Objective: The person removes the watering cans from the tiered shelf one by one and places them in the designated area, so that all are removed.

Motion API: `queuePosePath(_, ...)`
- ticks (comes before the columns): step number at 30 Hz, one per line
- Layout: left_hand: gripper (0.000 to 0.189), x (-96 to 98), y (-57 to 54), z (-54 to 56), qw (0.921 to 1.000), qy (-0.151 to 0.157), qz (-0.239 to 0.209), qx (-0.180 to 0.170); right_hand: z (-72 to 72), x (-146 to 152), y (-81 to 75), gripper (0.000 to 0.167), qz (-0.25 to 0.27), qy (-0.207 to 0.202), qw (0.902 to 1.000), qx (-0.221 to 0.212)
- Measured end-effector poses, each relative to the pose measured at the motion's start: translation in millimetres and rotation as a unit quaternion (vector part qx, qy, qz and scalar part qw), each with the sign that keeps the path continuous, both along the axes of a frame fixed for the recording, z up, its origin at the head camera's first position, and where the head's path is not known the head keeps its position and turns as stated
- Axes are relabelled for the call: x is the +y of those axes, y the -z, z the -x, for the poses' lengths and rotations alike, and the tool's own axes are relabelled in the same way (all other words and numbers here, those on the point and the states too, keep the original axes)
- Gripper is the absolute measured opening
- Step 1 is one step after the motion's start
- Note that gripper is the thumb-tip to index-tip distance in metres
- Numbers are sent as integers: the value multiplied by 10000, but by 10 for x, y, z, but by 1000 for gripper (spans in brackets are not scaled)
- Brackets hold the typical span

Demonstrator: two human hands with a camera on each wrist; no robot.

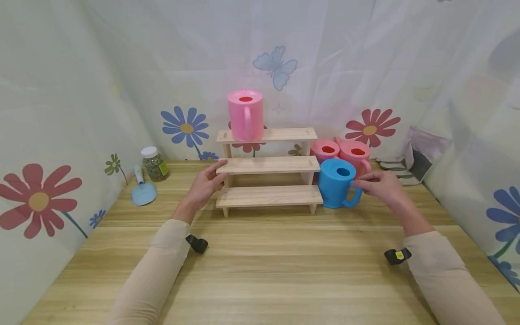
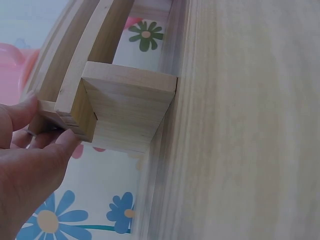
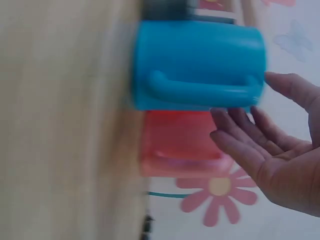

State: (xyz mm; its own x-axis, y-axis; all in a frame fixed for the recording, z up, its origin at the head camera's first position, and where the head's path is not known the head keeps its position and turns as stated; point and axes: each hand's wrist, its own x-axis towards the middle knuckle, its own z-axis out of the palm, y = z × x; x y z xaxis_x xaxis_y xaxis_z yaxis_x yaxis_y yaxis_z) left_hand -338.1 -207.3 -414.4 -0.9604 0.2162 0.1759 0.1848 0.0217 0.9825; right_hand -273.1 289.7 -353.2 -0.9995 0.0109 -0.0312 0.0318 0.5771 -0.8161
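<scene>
A three-step wooden shelf (image 1: pixel 270 195) stands on the table. My left hand (image 1: pixel 206 184) pinches the left end of its middle board (image 2: pixel 75 107), thumb on one side and fingers on the other. To the right of the shelf, a blue plastic jug (image 1: pixel 335 183) with a side handle and a holed top stands upright. My right hand (image 1: pixel 380 186) is at the jug's handle (image 3: pixel 200 94), with fingers spread and not closed round it; whether the fingertips touch is unclear. A pink jug (image 1: pixel 255 118) stands on the left part of the top board.
Two more pink jugs (image 1: pixel 355 151) stand behind the blue one. At the left are a white-lidded jar (image 1: pixel 155 164) and a light blue scoop (image 1: pixel 144 193). Gloves or cloth (image 1: pixel 418 158) lie at the right rear. A flowered curtain (image 1: pixel 195 54) surrounds the table (image 1: pixel 260 266).
</scene>
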Motion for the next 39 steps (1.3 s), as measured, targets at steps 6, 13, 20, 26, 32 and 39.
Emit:
queuePosePath(6, 52, 14, -13, 5, 9999, -3, -38, -119, -115, -14, -319, 67, -462, 347, 9951, 808)
queuePosePath(13, 53, 44, -167, -120, 9996, 39, -111, -267, -146, -336, -567, 59, -248, 44, 9932, 1134)
queuePosePath(20, 53, 28, -111, -66, 9998, -5, -76, -209, 56, -710, -613, 51, 271, -229, 9861, 1624)
queuePosePath(26, 53, 0, -13, 7, 9999, -46, 0, -140, 236, -1066, -624, 42, 777, -608, 9745, 2016)
queuePosePath(32, 53, -16, -11, -19, 9999, -74, 30, -100, 432, -1586, -748, 30, 1075, -1082, 9609, 2312)
queuePosePath(39, 53, 14, -5, -12, 9999, 3, -95, -43, 568, -2150, -917, 31, 1140, -1133, 9577, 2385)
